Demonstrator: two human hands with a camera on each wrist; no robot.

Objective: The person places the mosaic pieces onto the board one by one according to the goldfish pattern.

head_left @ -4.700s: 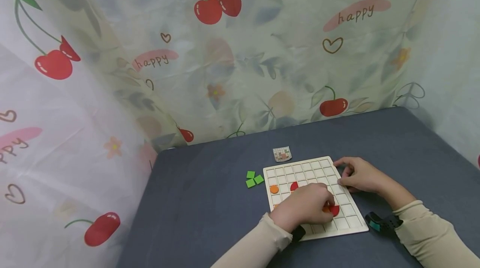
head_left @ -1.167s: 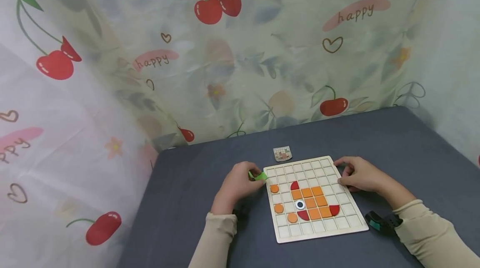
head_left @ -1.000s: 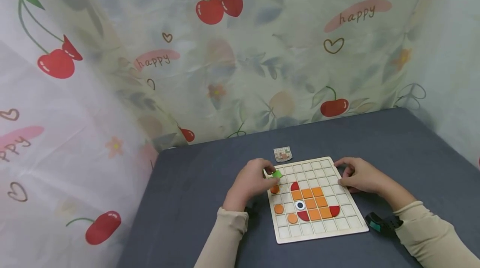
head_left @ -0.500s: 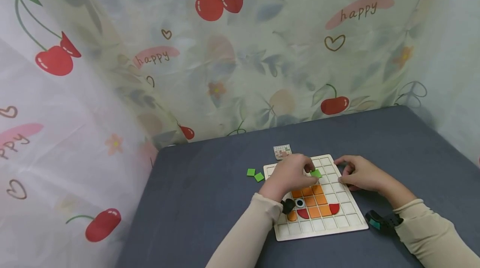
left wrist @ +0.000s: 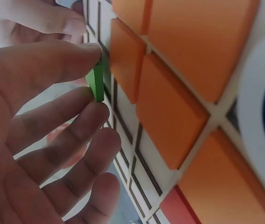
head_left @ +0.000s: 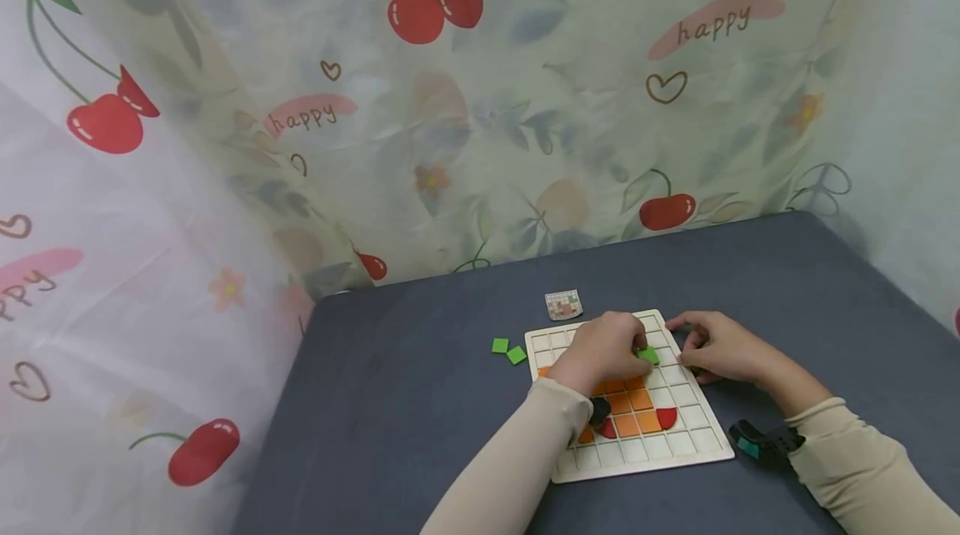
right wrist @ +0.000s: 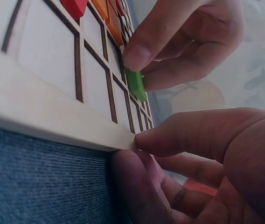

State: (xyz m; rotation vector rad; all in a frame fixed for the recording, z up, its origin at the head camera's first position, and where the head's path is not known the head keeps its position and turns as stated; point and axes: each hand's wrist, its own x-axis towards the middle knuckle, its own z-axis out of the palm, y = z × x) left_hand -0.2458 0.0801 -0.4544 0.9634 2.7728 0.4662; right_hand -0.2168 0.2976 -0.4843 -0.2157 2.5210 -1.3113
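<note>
My left hand [head_left: 609, 349] pinches a small green square tile [head_left: 649, 355] between thumb and forefinger, over the upper right of a pale wooden grid board [head_left: 703, 440]. In the left wrist view the tile [left wrist: 95, 84] is tilted on edge close to the grid; its other fingers are spread loosely. My right hand [head_left: 723, 347] grips the board's right edge, thumb on the rim and fingers beneath, as the right wrist view shows. Orange square tiles [head_left: 640, 399] and a red quarter-round piece [head_left: 667, 418] sit in the grid. A white-ringed eye piece [left wrist: 258, 79] shows in the left wrist view.
Two loose green tiles [head_left: 507, 350] lie on the dark cloth left of the board. Behind it rests a small printed pattern card [head_left: 563, 304]. A patterned curtain [head_left: 480, 143] rises behind the table. My left forearm covers part of the board's left side.
From the lower part of the board, my left hand went to the green tiles at the left, picked one up and carried it rightward over the grid. My right hand stayed at the edge.
</note>
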